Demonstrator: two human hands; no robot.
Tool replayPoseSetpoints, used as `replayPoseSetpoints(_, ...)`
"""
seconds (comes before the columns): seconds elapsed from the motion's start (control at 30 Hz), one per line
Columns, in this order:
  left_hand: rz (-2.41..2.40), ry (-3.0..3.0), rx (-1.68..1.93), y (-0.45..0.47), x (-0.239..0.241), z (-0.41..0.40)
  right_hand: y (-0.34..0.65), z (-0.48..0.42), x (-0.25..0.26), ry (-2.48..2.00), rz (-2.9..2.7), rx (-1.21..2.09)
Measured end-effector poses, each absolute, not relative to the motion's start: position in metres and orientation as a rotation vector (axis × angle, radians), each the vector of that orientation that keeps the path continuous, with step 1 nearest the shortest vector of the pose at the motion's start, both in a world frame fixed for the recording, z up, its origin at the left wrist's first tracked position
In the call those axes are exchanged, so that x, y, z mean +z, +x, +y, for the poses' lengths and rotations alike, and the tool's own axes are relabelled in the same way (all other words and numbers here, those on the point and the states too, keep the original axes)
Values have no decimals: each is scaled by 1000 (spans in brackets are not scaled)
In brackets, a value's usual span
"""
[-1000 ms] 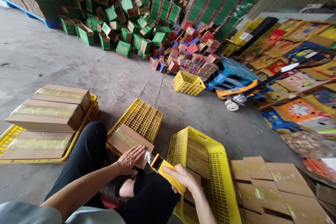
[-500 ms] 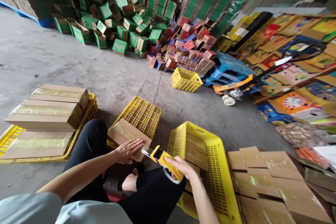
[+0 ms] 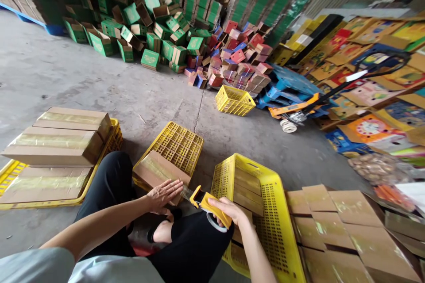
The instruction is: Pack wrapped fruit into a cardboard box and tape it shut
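Observation:
A brown cardboard box with a strip of clear yellowish tape along its top rests on an upturned yellow crate before me. My left hand lies on the box's near right end, fingers stretched out. In my right hand is a yellow tape dispenser, its roll low beneath the fingers. The dispenser's front points at the box, just right of my left fingertips. A short length of clear tape spans between the dispenser and the box end.
Taped boxes fill a yellow crate at left. To my right, a yellow crate holds flat cardboard, beside more taped boxes. Farther off are a small yellow crate, a pallet jack, blue pallets and heaped green cartons.
My left hand has shifted slightly toward the box's near right edge. The dispenser stays nearly in place, its front a little lower. The view has drifted slightly.

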State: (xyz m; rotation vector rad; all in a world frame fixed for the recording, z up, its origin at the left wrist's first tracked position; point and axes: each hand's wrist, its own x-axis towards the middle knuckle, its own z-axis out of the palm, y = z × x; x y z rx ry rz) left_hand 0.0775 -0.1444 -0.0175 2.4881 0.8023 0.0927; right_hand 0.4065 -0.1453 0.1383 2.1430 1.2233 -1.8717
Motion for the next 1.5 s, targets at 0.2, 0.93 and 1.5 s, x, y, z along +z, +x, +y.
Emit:
replayPoseSetpoints(0.2,799,2484,74,79,-14,-144,402,-137,136,2004,1328,-1697)
replayPoseSetpoints(0.93,824,2492,129,87,-45,-149,357,-109,90,1927,1385,-1475)
replayPoseSetpoints(1.5,878,2630,174,85,-47,-155,291,-134,72,2219,1650,-792)
